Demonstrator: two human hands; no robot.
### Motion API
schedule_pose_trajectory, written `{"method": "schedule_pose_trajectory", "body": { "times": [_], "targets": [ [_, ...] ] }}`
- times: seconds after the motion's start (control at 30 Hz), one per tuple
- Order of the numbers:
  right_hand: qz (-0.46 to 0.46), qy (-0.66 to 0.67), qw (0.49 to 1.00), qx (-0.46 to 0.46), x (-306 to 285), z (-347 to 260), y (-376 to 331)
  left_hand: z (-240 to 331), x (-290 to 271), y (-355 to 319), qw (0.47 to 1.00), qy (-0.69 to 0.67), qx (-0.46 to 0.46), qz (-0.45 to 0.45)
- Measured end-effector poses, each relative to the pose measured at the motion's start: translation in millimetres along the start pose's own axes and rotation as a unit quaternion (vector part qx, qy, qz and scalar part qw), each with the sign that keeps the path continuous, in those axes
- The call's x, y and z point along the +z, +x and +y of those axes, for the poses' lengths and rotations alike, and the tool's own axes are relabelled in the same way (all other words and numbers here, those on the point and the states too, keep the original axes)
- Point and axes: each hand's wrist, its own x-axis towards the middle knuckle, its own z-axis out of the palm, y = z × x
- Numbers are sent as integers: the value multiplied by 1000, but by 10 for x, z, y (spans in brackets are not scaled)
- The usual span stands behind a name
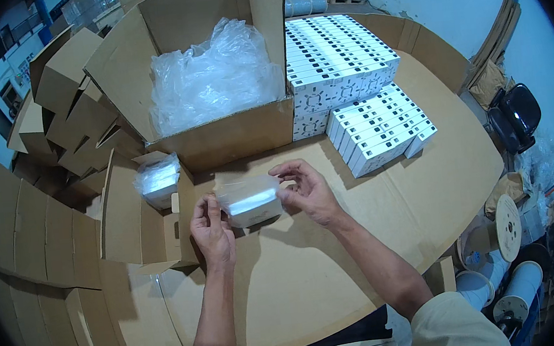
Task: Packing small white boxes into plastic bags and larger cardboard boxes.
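Between my two hands is a white box in a clear plastic bag [252, 205], just above the cardboard-covered table. My left hand [213, 231] pinches its left end between thumb and fingers. At the other end my right hand [307, 192] has thumb and fingers curled against the plastic at the upper right corner. Left of my hands, a small open carton [151, 242] holds another plastic-wrapped white box [160, 183]. A large open carton [220, 140] behind my hands is heaped with clear plastic bags [214, 75].
Tall stacks of white boxes [340, 67] stand at the back right, with a lower group of white boxes [379, 126] in front. Opened brown cartons [75, 119] pile up at the far left. Right of the table [364, 244] are a black chair [517, 116] and spools [506, 227].
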Motion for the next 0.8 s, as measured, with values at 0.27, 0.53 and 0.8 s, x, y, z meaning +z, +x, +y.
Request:
{"method": "schedule_pose_trajectory", "body": {
  "times": [0.27,0.53,0.8],
  "targets": [
    [-35,-46,997,44,71,225,-10,-46,-67,74,993,-95,-60,29],
    [7,43,998,38,61,256,-2,75,89,-10,988,126,-16,-93],
    [-15,7,998,68,114,106,-43,80,46,-46,968,217,-119,-53]
  ]
}}
